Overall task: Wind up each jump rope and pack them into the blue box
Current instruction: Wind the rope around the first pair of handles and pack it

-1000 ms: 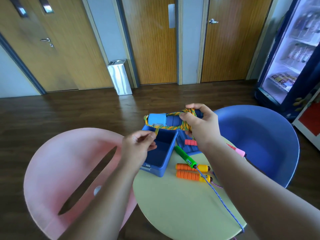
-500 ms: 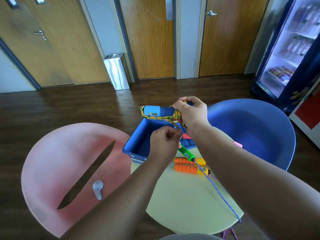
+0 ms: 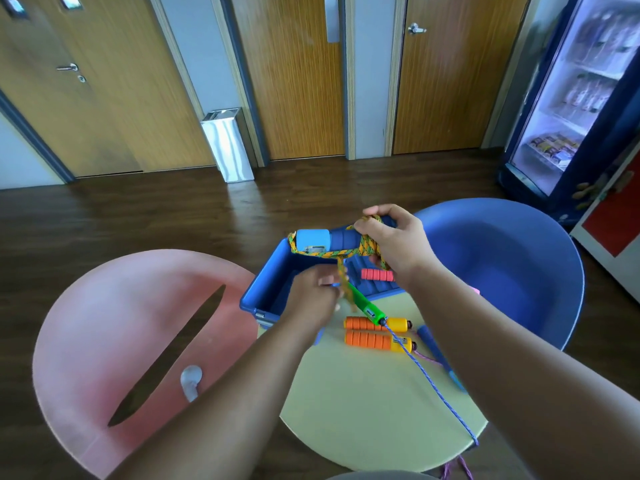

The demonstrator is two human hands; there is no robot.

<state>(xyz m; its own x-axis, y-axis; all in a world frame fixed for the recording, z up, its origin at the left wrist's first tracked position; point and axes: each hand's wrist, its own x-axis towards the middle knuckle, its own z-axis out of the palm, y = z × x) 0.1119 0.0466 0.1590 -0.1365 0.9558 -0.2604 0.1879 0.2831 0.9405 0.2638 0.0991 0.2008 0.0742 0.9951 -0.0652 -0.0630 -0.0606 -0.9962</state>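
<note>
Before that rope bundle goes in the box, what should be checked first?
1. Grip: the right hand holds the blue handles: ok.
2. Winding: not ok, the left hand pinches a loose tail of the orange cord.
3. The blue box open underneath: ok.
4. Room inside the box: cannot tell, hands hide it.
5. Other ropes wound: not ok, the green handle has its blue cord trailing off the table.

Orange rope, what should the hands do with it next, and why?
Probably wrap the loose tail round the bundle once more. The right hand grips the blue handles with the rope mostly wound on, but the left hand holds a tail hanging above the box.
</note>
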